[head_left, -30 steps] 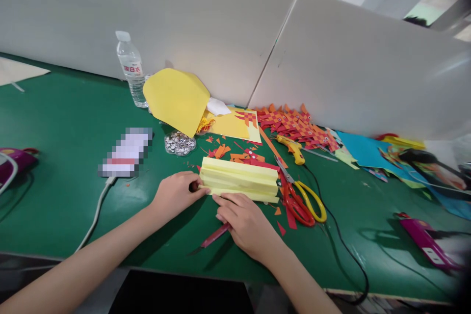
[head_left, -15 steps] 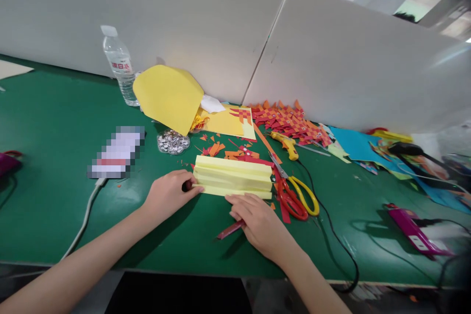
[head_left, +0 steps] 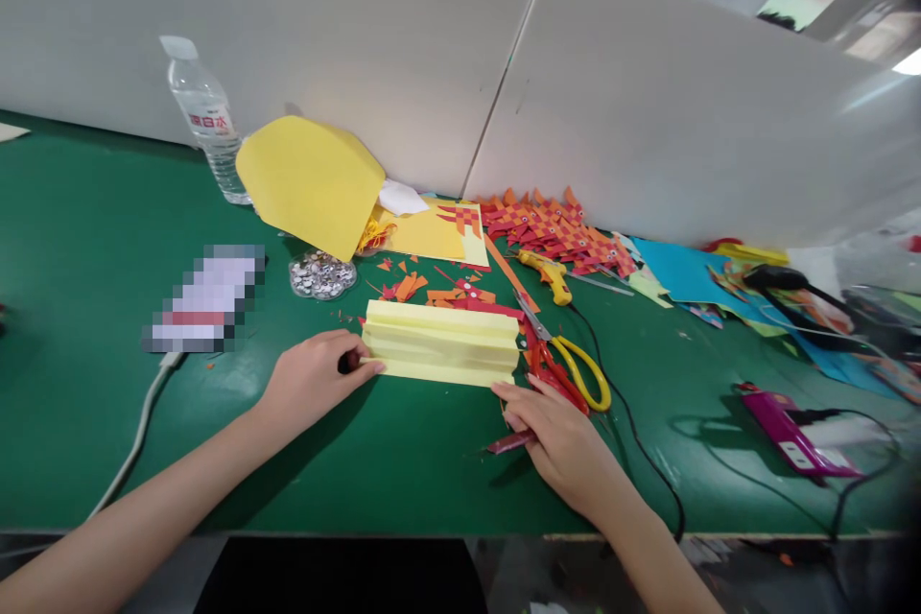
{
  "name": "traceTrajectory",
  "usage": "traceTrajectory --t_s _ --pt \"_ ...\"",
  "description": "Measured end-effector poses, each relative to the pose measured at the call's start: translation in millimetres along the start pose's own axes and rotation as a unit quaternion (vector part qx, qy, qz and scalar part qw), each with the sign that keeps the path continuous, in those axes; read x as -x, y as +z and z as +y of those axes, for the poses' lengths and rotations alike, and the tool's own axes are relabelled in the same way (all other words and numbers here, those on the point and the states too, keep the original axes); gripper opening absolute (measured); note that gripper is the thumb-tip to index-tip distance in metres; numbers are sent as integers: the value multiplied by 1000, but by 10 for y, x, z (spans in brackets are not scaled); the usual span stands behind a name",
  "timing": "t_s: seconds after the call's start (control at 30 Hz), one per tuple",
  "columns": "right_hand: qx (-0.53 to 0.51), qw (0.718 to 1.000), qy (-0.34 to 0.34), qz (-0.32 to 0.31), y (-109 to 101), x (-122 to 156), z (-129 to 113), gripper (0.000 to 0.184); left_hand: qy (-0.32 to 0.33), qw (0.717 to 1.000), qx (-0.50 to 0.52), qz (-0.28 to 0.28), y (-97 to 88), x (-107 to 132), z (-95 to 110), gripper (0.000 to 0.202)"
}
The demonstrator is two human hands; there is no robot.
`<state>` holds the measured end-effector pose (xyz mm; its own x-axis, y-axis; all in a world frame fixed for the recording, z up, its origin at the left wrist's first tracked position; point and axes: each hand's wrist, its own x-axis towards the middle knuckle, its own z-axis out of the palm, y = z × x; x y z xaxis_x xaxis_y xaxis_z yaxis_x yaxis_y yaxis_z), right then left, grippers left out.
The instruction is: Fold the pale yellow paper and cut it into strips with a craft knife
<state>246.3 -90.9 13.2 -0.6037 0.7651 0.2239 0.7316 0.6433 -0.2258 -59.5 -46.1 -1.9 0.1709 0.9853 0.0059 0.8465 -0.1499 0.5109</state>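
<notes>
Currently L hand (head_left: 317, 382) pinching pleated paper (head_left: 442, 345); R hand (head_left: 559, 436), fingers curled rnd red tool (head_left: 509, 442).

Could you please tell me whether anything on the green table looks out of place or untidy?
Yes: loose orange and red paper scraps lie scattered just beyond the pleated yellow paper, looking messy beside the heaped checkered pieces near the partition.

Pale yellow paper (head_left: 440, 342), pleated lengthwise, partly spread, lying on bench (head_left: 360, 489); slim dark-red tool (head_left: 509, 442) held in right hand (head_left: 559, 436).
</notes>
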Motion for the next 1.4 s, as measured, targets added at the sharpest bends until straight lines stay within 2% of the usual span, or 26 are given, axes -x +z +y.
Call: traceTrajectory --t_s 0.1,0.23,0.3,0.4,0.47,0.57,0.63,0.73,0.83,0.9,1.0,1.13,1.23,1.4 --pt "-4 999 9 36 11 7 10 21 7 1000 -4 4 3 1 -3 30" --pt "-29 993 64 94 26 -79 41 23 20 1000 -11 -8 -28 5 -20 31" --pt "-46 991 92 82 34 -147 73 23 28 999 -16 -19 -46 12 -42 31" --pt "-69 988 132 33 47 -241 123 15 55 997 -47 -15 -53 36 -67 28" --pt "-76 984 161 3 54 -278 148 11 98 990 -101 14 -47 65 -47 22" --pt "-79 979 189 -15 62 -290 172 12 195 957 -203 73 -47 132 67 18" --pt "-83 976 201 -20 68 -285 181 12 232 937 -235 113 -65 193 181 19" --pt "-82 972 217 -23 77 -279 185 9 246 916 -254 191 -112 296 334 19" --pt "-83 973 212 -17 86 -283 173 7 229 909 -269 220 -134 350 422 17" --pt "-100 977 187 -15 88 -291 160 8 256 914 -243 202 -102 321 466 16" --pt "-133 981 142 -20 82 -310 147 13 318 920 -196 119 26 179 537 20" --pt "-139 982 125 -25 75 -332 144 13 291 947 -135 1 224 -69 607 22" --pt "-112 982 149 -28 101 -338 127 14 274 955 -112 -17 310 -191 620 23" --pt "-67 978 197 -1 207 -350 64 29 254 964 -72 -21 364 -271 600 20"
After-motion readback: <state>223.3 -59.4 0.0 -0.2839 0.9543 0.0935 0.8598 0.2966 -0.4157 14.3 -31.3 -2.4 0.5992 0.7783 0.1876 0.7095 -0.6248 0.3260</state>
